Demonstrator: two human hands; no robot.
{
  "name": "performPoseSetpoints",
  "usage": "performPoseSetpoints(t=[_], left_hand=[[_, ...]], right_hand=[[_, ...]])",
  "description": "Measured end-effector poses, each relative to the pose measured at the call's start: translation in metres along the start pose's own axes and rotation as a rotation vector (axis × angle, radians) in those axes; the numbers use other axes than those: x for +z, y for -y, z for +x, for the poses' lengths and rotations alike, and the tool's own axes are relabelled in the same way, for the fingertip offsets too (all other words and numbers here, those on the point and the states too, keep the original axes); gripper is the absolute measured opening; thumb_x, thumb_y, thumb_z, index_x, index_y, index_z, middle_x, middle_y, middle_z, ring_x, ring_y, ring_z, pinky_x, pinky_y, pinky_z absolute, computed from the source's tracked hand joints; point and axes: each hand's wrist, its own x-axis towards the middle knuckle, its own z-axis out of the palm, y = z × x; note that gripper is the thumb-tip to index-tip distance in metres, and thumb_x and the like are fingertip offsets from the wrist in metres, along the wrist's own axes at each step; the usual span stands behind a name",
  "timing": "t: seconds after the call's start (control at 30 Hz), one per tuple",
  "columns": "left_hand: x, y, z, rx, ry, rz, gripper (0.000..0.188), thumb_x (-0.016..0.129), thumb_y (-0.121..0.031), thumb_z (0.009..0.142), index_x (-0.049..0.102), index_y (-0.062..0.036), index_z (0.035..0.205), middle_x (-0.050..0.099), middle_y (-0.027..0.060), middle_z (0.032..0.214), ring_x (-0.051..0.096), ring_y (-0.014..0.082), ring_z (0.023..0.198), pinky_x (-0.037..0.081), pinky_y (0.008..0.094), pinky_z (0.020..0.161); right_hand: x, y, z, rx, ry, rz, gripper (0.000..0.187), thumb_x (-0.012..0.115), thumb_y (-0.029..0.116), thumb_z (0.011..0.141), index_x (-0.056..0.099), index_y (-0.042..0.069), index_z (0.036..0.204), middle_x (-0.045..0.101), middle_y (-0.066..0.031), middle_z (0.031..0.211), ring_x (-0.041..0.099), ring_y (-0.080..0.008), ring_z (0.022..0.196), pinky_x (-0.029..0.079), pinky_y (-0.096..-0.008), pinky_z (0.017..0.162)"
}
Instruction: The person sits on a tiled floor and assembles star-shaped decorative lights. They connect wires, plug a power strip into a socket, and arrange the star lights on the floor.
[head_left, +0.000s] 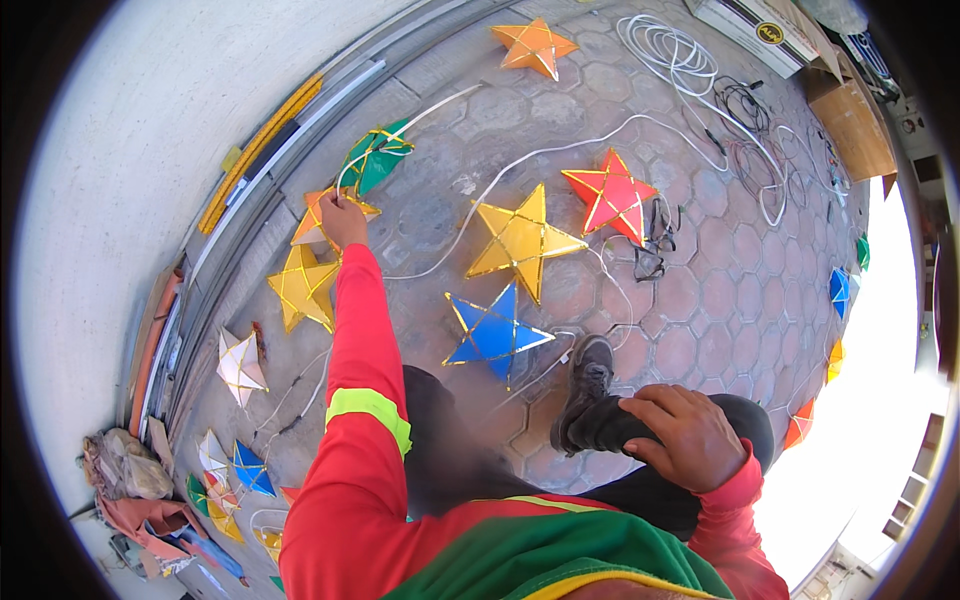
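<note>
My left hand [345, 224] reaches far forward over an orange star lantern [310, 222], its fingers closed on a white cable [341, 178]. That cable loops up across a green star lantern [372, 164] just beyond. A yellow star lantern [304, 288] lies beside my left wrist. My right hand [688, 437] rests on my bent knee, holding nothing, fingers apart. In front of me lie a gold star lantern [524, 243], a blue one [495, 335] and a red one [610, 197], all edged with shiny gold trim.
Another orange star [535, 46] lies farther off. A coiled white cable [672, 52] and dark wires [745, 105] spread at upper right, by a cardboard box [850, 125]. Long strips and pipes [262, 150] line the left wall. Several small stars sit at lower left, near crumpled bags [130, 470].
</note>
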Motion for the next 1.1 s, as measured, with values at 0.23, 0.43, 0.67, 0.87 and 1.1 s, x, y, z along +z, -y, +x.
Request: performPoseSetpoints(t=[0.23,0.43,0.67,0.87,1.1], left_hand=[[0.014,0.015,-0.051,0.063,0.037,-0.161,0.019,0.065,-0.006,0.083,0.055,-0.0018,0.099,0.061,0.0169,0.086,0.062,0.0355,0.083,0.048,0.0439,0.075],[0.005,0.004,-0.108,0.325,0.544,0.017,0.080,0.075,-0.015,0.080,0.034,-0.0025,0.148,0.038,0.0260,0.148,0.040,0.0421,0.136,0.039,0.0440,0.110],[-0.051,-0.054,-0.138,0.353,0.775,-0.065,0.034,0.071,-0.017,0.078,0.066,-0.0081,0.111,0.064,0.0133,0.102,0.062,0.0326,0.098,0.048,0.0441,0.082],[-0.118,-0.095,-0.172,0.482,0.820,-0.189,0.018,0.070,-0.017,0.077,0.071,-0.0107,0.094,0.068,0.0081,0.078,0.066,0.0299,0.076,0.050,0.0425,0.069],[-0.148,-0.106,-0.207,0.429,0.919,-0.114,0.030,0.072,-0.032,0.081,0.071,-0.0105,0.102,0.072,0.0123,0.091,0.069,0.0325,0.088,0.052,0.0454,0.077]], right_hand=[[0.010,0.018,0.017,-0.122,0.039,0.005,0.047,0.077,0.017,0.072,0.064,0.004,0.115,0.064,-0.0129,0.112,0.062,-0.0340,0.099,0.050,-0.0416,0.084],[0.015,0.035,0.039,-0.228,0.118,-0.003,0.047,0.076,0.013,0.072,0.063,0.002,0.117,0.063,-0.0166,0.113,0.062,-0.0366,0.100,0.050,-0.0425,0.084],[0.023,0.045,0.061,-0.275,0.199,0.025,0.044,0.072,0.007,0.076,0.062,0.001,0.118,0.061,-0.0196,0.113,0.061,-0.0401,0.100,0.049,-0.0430,0.084],[0.031,0.052,0.081,-0.340,0.229,0.011,0.041,0.071,0.007,0.078,0.061,0.002,0.118,0.061,-0.0187,0.110,0.061,-0.0382,0.096,0.049,-0.0421,0.082],[0.046,0.064,0.102,-0.408,0.307,-0.051,0.041,0.070,0.009,0.081,0.060,0.002,0.120,0.062,-0.0161,0.107,0.062,-0.0317,0.086,0.050,-0.0390,0.076]])
